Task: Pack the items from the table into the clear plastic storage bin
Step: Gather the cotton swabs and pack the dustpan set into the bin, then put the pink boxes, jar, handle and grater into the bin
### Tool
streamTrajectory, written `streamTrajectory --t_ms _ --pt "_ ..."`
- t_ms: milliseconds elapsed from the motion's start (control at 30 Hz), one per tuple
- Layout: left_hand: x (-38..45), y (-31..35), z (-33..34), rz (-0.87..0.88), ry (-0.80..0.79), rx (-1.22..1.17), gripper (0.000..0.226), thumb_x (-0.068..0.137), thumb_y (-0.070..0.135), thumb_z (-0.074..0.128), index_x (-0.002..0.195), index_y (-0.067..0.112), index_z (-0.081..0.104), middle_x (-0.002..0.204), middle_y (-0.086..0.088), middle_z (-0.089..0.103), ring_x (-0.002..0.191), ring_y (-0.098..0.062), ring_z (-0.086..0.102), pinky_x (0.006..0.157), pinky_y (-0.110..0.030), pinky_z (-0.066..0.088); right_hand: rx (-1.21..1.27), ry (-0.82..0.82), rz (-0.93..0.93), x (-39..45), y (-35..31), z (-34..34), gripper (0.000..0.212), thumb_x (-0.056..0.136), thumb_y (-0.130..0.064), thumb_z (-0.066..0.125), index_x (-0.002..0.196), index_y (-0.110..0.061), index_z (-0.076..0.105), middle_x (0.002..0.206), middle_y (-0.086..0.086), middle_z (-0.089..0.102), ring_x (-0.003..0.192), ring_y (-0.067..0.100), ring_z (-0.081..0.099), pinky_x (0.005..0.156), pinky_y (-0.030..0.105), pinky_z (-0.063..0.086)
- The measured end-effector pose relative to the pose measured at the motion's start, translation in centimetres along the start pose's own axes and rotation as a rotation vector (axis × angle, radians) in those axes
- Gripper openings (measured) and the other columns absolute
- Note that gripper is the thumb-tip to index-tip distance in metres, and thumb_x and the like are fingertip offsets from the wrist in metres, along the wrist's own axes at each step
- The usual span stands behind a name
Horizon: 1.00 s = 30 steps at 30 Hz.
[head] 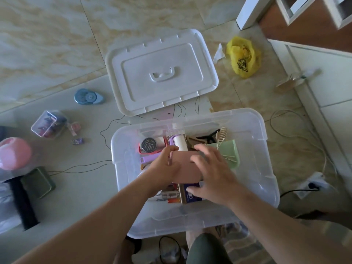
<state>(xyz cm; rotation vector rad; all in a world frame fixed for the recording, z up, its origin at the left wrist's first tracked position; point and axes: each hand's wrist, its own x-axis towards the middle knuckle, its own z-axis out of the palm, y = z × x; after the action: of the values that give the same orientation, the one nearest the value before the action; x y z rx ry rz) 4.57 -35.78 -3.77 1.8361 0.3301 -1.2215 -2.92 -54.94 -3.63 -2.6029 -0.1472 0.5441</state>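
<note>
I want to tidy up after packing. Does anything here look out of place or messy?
Yes. A thin dark thread trails loose across the table. The small clear box lies tipped, with little packets scattered beside it. On the floor, a crumpled yellow bag lies beyond the bin.

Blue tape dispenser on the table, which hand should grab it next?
Probably the left hand: the blue tape dispenser lies left of the clear bin, while the right hand sits farther away.
</note>
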Motion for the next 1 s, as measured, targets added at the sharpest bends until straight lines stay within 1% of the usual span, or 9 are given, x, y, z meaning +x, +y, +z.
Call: streamTrajectory --t_ms 133,267,367,467,633,733,867,933,1000 --pt "-0.5 0.8 0.8 0.105 0.056 0.085 0.030 0.105 0.035 0.051 0.132 0.048 0.049 0.117 0.007 0.065 0.094 -0.002 0.061 0.092 -0.041 0.058 0.013 0.009 -0.007 1.6 -1.5 1.4 0.074 0.065 -0.053 0.079 0.126 -0.023 0.049 0.150 0.004 0.042 0.139 0.030 0.042 0.111 0.049 0.044" --pt "-0.2 0.6 0.5 0.100 0.108 0.167 0.059 0.100 0.045 0.051 0.150 0.056 0.024 0.132 0.005 0.062 0.100 -0.015 0.067 0.085 -0.038 0.058 -0.001 -0.051 0.048 2.5 -0.2 0.4 0.072 0.069 -0.048 0.082 0.127 -0.025 0.045 0.150 0.003 0.039 0.138 0.028 0.039 0.111 0.048 0.045" --pt "-0.4 0.7 0.3 0.226 0.078 0.468 0.071 0.099 0.038 0.055 0.157 0.051 0.015 0.153 0.005 0.043 0.116 -0.019 0.060 0.092 -0.036 0.051 -0.060 -0.033 0.160 3.4 2.0 -0.4 0.076 0.069 -0.038 0.086 0.130 -0.021 0.044 0.149 0.006 0.036 0.137 0.032 0.036 0.106 0.052 0.049" --pt "-0.5 0.5 -0.2 0.322 0.088 0.714 0.067 0.097 0.030 0.055 0.156 0.042 0.025 0.158 0.003 0.035 0.137 -0.022 0.044 0.102 -0.039 0.046 -0.181 -0.068 0.239 4.2 4.1 -0.5 0.074 0.067 -0.031 0.089 0.126 -0.019 0.045 0.151 0.004 0.036 0.140 0.032 0.033 0.103 0.053 0.052" --pt "-1.5 -0.8 -1.8 0.374 0.168 0.740 0.062 0.092 0.020 0.054 0.151 0.036 0.041 0.153 0.002 0.039 0.143 -0.024 0.033 0.112 -0.048 0.043 -0.304 -0.171 0.155 5.5 4.0 1.5 0.074 0.076 -0.040 0.083 0.136 -0.022 0.044 0.158 0.001 0.035 0.149 0.032 0.031 0.113 0.059 0.044" --pt "-2.0 -1.6 -3.4 0.483 0.268 0.706 0.054 0.093 0.017 0.055 0.144 0.034 0.052 0.150 0.002 0.046 0.142 -0.025 0.035 0.114 -0.050 0.041 -0.337 -0.203 0.148 5.9 4.0 2.3 0.075 0.079 -0.046 0.081 0.138 -0.021 0.042 0.163 0.001 0.029 0.155 0.036 0.022 0.119 0.060 0.036" --pt "-2.8 -3.3 -6.2 0.662 0.408 0.618 0.039 0.093 0.015 0.058 0.129 0.026 0.068 0.133 0.001 0.058 0.130 -0.024 0.048 0.105 -0.048 0.049 -0.338 -0.286 0.174 6.8 2.4 0.7 0.052 0.084 -0.055 0.074 0.124 -0.027 0.056 0.167 -0.001 0.027 0.156 0.033 0.021 0.123 0.052 0.024" --pt "-3.2 -4.3 -7.9 0.729 0.528 0.549 0.033 0.089 0.009 0.063 0.117 0.022 0.073 0.120 0.000 0.063 0.120 -0.024 0.054 0.099 -0.043 0.052 -0.267 -0.207 0.185 7.0 0.1 -0.5 0.034 0.089 -0.046 0.070 0.116 -0.028 0.066 0.154 -0.002 0.049 0.140 0.027 0.045 0.110 0.043 0.041" --pt "-3.5 -5.1 -9.8 0.733 0.689 0.483 0.030 0.084 0.006 0.064 0.106 0.021 0.077 0.110 0.002 0.066 0.110 -0.024 0.058 0.096 -0.041 0.050 -0.147 -0.047 0.191 7.3 -3.1 -1.4 0.017 0.088 -0.031 0.071 0.104 -0.024 0.072 0.122 -0.002 0.069 0.102 0.023 0.063 0.079 0.033 0.044"
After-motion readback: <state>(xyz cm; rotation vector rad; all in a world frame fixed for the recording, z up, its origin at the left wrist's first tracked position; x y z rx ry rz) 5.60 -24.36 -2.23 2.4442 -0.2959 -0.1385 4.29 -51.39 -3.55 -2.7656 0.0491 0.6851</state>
